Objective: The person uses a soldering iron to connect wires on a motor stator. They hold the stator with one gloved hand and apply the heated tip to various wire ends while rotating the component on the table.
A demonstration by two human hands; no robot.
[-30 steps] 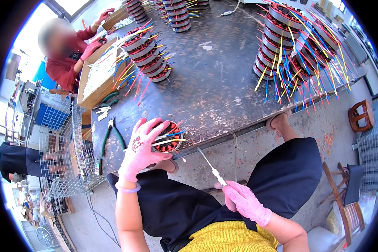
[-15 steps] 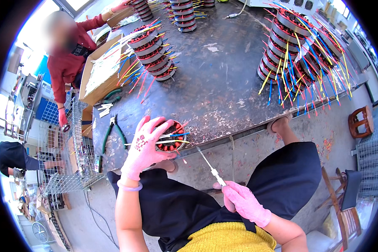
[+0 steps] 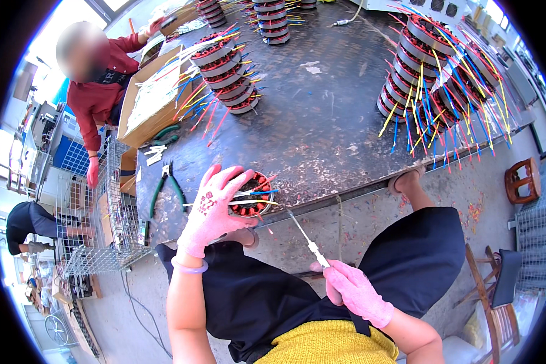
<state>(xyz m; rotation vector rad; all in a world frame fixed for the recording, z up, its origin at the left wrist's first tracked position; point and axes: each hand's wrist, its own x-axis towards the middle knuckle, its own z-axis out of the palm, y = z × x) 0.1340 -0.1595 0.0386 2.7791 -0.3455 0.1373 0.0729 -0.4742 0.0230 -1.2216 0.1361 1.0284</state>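
Note:
At the table's near edge lies a ring-shaped motor stator (image 3: 262, 208) with red windings and blue, red and white-yellow leads. My left hand (image 3: 215, 203), in a pink glove, grips its left side, fingers over the far rim and thumb at the near side. In my pink-gloved right hand (image 3: 358, 292) is a thin rod-like tool (image 3: 301, 230) with a white collar; its exact kind is unclear. The tool's tip points toward the stator's near right side, slightly apart from it. Green-handled cutters (image 3: 177, 193) lie left of my left hand.
Stacked stators with loose leads stand at the back left (image 3: 229, 76) and right (image 3: 415, 70). White sleeves (image 3: 155, 154) and another green-handled tool (image 3: 165, 134) lie by a cardboard box (image 3: 127, 124). A co-worker (image 3: 100, 85) stands beyond a wire cart (image 3: 103, 255).
My hands, the stator and the tool keep nearly the same arrangement; the view has shifted slightly. The co-worker's raised hand has drawn back from the far stack, and the lower hand has moved.

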